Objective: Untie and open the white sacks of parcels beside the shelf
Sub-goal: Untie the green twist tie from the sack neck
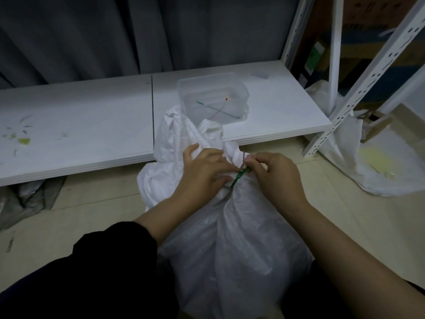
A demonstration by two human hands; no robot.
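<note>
Mid-frame, your right hand (pixel 276 173) pinched the green tie (pixel 239 178), your left hand (pixel 202 173) clutched the sack (pixel 230 238) (untying step, I'd judge); next needed untwisting

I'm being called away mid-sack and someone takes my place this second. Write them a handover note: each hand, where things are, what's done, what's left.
Left hand holds the white sack's gathered neck; the sack stands on the floor before the low shelf board.
Right hand pinches the green tie at that neck.
Done: two loose ties lie in the clear tub on the board.
Left: this tie is still on, the sack shut. A second sack lies to the right by the shelf upright; open or not, I cannot tell.
</note>
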